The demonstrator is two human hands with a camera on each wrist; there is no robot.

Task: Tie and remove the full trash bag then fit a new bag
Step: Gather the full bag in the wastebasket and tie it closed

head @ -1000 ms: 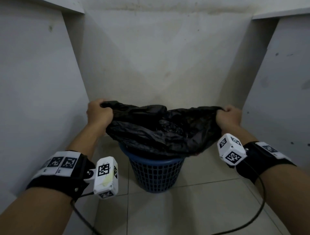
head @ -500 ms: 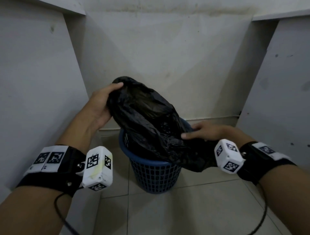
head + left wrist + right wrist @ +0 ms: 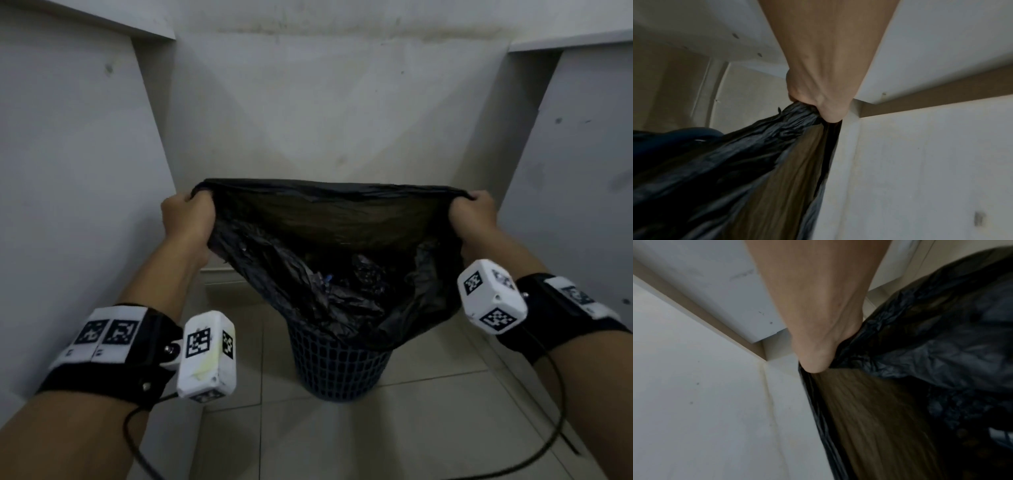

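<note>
A black trash bag [image 3: 308, 274] hangs stretched wide open above a blue mesh bin [image 3: 337, 366] on the tiled floor. My left hand [image 3: 186, 219] grips the bag's left rim in a fist. At the other side my right hand [image 3: 474, 214] grips the right rim. The mouth gapes toward me, and crumpled dark rubbish shows deep inside. The bag's lower part droops onto the bin's rim. The left wrist view shows bunched black plastic [image 3: 797, 120] coming out of my fist [image 3: 813, 97]. In the right wrist view the bag [image 3: 920, 345] spreads away from my right hand [image 3: 813, 353].
The bin stands in a narrow alcove: a white panel [image 3: 68, 205] close on the left, another [image 3: 575, 171] close on the right, a pale wall [image 3: 325, 102] behind. Bare floor tiles [image 3: 394, 428] lie in front. Cables trail from both wrist bands.
Half a second ago the bag was bunched, tipped up by my left hand, my right hand low beside the bin. Now both hands are raised and spread, pulling the mouth wide open.
</note>
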